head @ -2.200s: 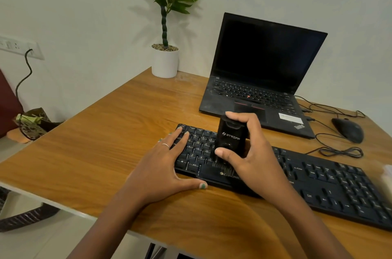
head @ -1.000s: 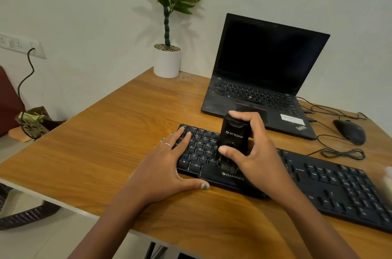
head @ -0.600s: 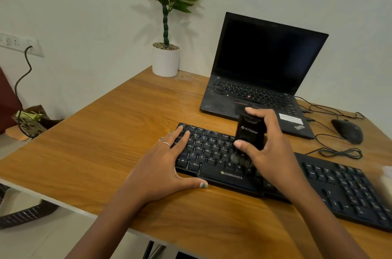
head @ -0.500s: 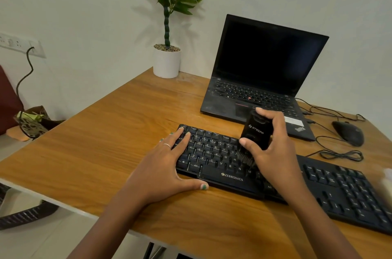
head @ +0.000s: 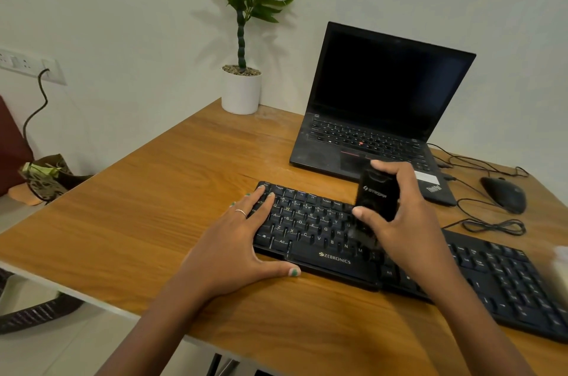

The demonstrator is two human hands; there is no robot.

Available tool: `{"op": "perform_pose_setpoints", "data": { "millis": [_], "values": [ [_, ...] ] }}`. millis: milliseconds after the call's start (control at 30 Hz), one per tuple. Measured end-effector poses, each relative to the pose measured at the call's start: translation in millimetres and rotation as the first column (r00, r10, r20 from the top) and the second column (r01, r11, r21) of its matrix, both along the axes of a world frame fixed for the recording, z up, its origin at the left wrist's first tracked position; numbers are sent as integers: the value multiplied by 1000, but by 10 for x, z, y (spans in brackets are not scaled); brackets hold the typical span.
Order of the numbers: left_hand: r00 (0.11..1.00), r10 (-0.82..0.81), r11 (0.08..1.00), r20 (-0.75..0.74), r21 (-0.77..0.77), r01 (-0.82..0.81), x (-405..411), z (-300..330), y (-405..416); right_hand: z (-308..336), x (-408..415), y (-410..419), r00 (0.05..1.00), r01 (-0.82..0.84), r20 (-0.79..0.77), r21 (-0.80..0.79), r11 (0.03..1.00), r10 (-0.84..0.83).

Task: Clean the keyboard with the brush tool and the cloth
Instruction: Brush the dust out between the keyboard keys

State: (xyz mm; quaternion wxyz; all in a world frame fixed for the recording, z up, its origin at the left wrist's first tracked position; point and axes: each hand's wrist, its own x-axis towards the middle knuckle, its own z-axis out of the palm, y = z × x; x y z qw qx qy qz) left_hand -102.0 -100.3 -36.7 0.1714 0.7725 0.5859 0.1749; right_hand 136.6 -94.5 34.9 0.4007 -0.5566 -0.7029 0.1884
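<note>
A black keyboard [head: 310, 231] lies along the front of the wooden desk [head: 153, 197]. My right hand [head: 402, 222] grips a black brush tool [head: 376, 197] upright over the keyboard's middle, its blurred bristles down on the keys. My left hand [head: 233, 249] rests flat on the keyboard's left end, fingers straight over the keys and thumb along its front edge. A pale blurred object [head: 559, 274], perhaps the cloth, shows at the right edge beside the keyboard.
An open black laptop [head: 378, 117] stands behind the keyboard. A black mouse [head: 504, 194] and coiled cables [head: 495, 226] lie at the back right. A potted plant [head: 241, 89] sits at the desk's far corner. The desk's left edge drops to the floor.
My right hand has swept the brush tool from the keyboard's left-centre toward the right along the keys. My left hand has stayed on the left end.
</note>
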Motion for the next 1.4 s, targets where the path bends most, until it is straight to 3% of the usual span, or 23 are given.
{"op": "perform_pose_setpoints", "data": {
  "millis": [100,233,400,533,667,833,967,1133,1267,1400],
  "values": [
    [1000,-2,1000,-9,-1,2,19,22,-11,-66,-24,5,994,101,20,76,992,-103],
    [1000,-1,1000,-18,-15,1,19,48,-27,-29,5,-32,999,-30,-14,-11,1000,30],
    [1000,3,1000,-27,-13,-3,13,41,-22,-67,79,46,996,82,-24,17,997,-81],
    [1000,4,1000,-5,-13,-4,13,30,-17,-58,46,-22,1000,-6,12,-5,1000,6],
    [1000,11,1000,-23,-22,-12,12,33,-18,-71,96,64,993,110,38,82,991,-113],
    [1000,16,999,-23,-35,-17,17,44,-32,-78,66,36,999,12,-39,12,1000,-12],
    [1000,10,1000,-27,-27,-10,2,25,-11,-80,135,132,991,120,39,95,988,-124],
    [999,11,1000,-37,-25,-11,12,37,-16,-60,107,123,998,13,-56,17,1000,-12],
    [999,4,1000,-34,-9,-4,4,6,7,-64,120,176,992,124,15,79,989,-126],
    [999,2,1000,-35,-14,-2,12,9,-2,-49,6,107,999,-37,1,12,999,37]
  ]
}}
